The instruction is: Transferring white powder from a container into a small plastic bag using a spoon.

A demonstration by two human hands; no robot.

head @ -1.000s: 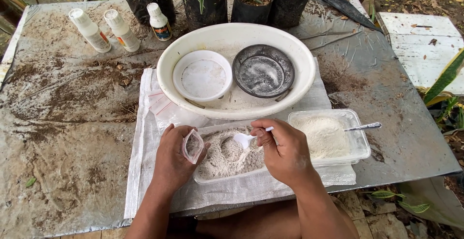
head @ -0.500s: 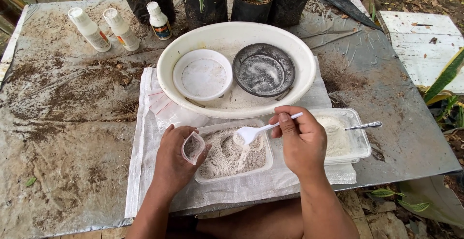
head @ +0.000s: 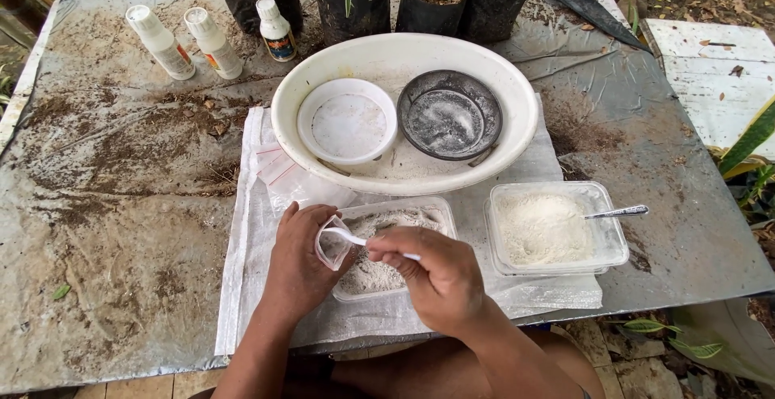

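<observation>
My left hand (head: 297, 268) holds a small clear plastic bag (head: 329, 247) open by its mouth, over the left end of a clear tray of grey-white powder (head: 404, 220). My right hand (head: 436, 274) grips a white plastic spoon (head: 355, 238) whose bowl reaches into the bag's mouth. Both hands hover over that tray, at the near edge of a white woven cloth (head: 242, 286).
A second clear tray of fine white powder (head: 549, 229) with a metal spoon (head: 617, 213) lies to the right. Behind stands a large white basin (head: 517, 84) holding a white dish (head: 347, 121) and a dark dish (head: 450, 114). Three white bottles (head: 211, 42) and black plant pots (head: 355, 4) line the far edge. Spare small bags (head: 274, 165) lie on the cloth.
My right hand lifted the loaded spoon out of the powder tray, then swung it left and down into the mouth of the bag. My left hand stayed in place with the bag.
</observation>
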